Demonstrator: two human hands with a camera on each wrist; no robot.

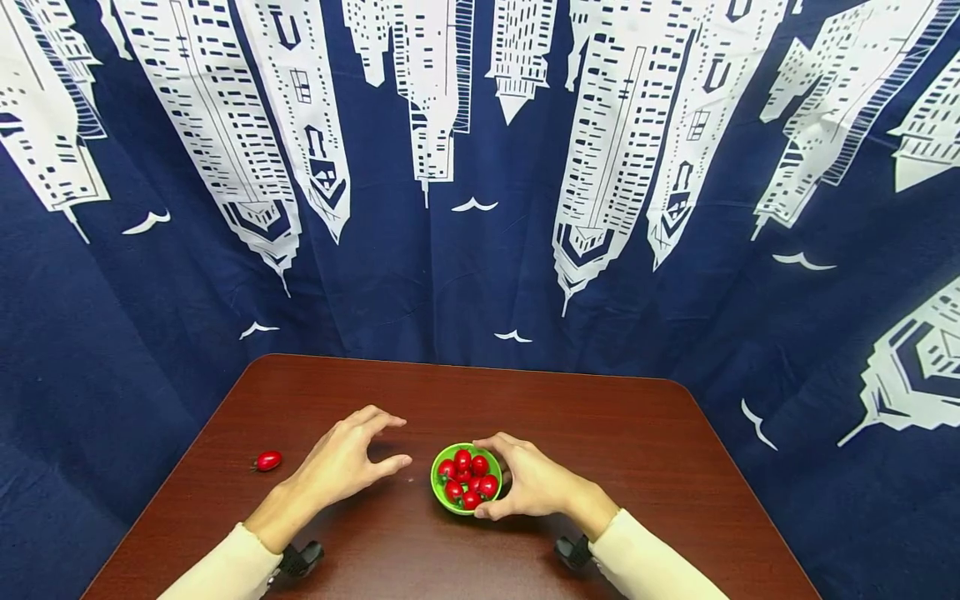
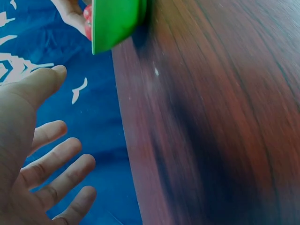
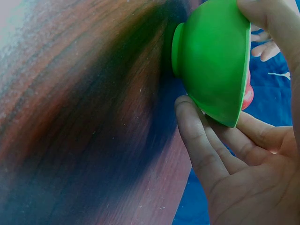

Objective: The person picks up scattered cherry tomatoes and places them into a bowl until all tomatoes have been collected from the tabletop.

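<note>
A small green bowl (image 1: 439, 500) holds several red cherry tomatoes (image 1: 471, 500). My right hand (image 1: 534, 481) grips it from the right, thumb on the near rim and fingers round the far side. In the right wrist view the thumb and fingers touch opposite sides of the green bowl (image 3: 213, 61); whether its foot touches the table I cannot tell. To the left of the bowl, my left hand (image 1: 341, 461) hovers over the table with fingers spread and nothing in them. A lone cherry tomato (image 1: 267, 461) lies farther left on the table.
The brown wooden table (image 1: 600, 417) has rounded far corners. Behind it and at both sides hangs a dark blue cloth (image 1: 390, 292) with white buildings and birds. Dark wrist straps (image 1: 300, 559) sit at the cuffs of the cream sleeves (image 1: 225, 568).
</note>
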